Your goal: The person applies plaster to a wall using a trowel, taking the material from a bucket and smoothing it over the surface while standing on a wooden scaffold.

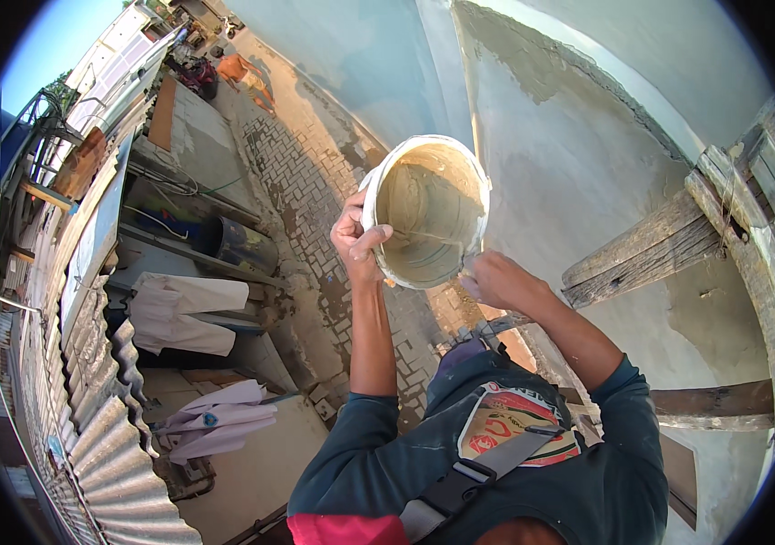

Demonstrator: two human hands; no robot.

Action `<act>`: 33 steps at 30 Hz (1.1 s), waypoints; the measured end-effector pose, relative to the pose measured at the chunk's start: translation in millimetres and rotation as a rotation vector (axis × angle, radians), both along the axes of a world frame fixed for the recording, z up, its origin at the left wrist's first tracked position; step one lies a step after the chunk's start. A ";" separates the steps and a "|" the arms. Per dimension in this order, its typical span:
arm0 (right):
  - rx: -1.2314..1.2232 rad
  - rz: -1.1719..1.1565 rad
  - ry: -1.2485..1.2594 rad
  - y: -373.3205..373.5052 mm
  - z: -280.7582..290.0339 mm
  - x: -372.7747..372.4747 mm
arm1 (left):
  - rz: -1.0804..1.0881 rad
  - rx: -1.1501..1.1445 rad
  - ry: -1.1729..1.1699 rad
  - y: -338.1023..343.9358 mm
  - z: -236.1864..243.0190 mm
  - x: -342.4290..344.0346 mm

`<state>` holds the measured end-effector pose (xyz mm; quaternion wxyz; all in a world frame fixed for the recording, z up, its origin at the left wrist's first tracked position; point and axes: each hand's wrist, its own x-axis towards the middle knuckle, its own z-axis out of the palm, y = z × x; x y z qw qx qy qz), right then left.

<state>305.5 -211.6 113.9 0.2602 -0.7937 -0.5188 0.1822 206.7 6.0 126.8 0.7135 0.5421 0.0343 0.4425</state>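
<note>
- Bucket point(372, 209) handling seems the step in hand: the left hand point(360, 241) grips the left rim, thumb over its edge, above the paved lane point(292, 163).
- Right hand point(501, 282) curls at the lower-right rim; I cannot tell what it holds.
- Next move probably calls for a firm left grip.
- Tan, mortar-like paste point(405, 195) coats the bucket's inside.
- Dark tub point(251, 247) sits by the lane's left edge, contents unclear.

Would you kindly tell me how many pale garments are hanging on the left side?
2: the white trousers and, nearer the picture's lower edge, the lilac shirt. Others may be hidden beneath the corrugated roof.
</note>
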 end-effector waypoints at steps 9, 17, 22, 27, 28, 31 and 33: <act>0.140 -0.219 -0.122 10.4 -16.5 0.3 | -0.012 0.009 -0.032 -5.7 0.8 6.1; 0.162 -0.231 -0.107 5.4 5.9 9.7 | -0.002 0.085 -0.035 -7.9 6.9 2.0; 0.022 -0.104 -0.128 0.8 -2.2 -7.2 | 0.014 0.122 -0.062 -14.1 6.2 8.3; 0.078 -0.125 -0.046 -8.6 22.5 4.5 | 0.044 0.144 -0.044 -10.2 5.2 6.6; 0.118 -0.232 -0.098 -2.8 19.5 11.7 | 0.046 0.156 -0.041 -13.1 6.1 7.4; 0.145 -0.255 -0.154 -1.8 -1.0 -4.1 | 0.020 0.137 -0.050 -21.3 15.1 15.3; 0.136 -0.162 -0.158 -3.3 -1.1 -8.1 | 0.014 0.114 -0.049 -19.8 19.7 19.1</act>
